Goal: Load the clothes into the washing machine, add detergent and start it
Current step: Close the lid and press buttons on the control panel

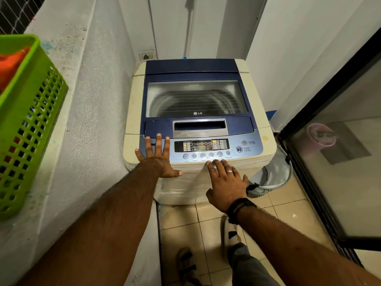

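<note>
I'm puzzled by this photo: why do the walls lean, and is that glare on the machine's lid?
Head view: the wide-angle lens bows the walls outward; the washing machine lid window shows hazy reflections; the glass door mirrors the room; both hands stay sharp.

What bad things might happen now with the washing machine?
1. The right hand hovers at the front edge of the control panel, so a finger might press the wrong button.
2. The lid is shut and the orange clothes sit in the green basket, so starting now might run the drum with no laundry.
3. The left hand lies flat by the lid's edge; opening carelessly might pinch it.
</note>
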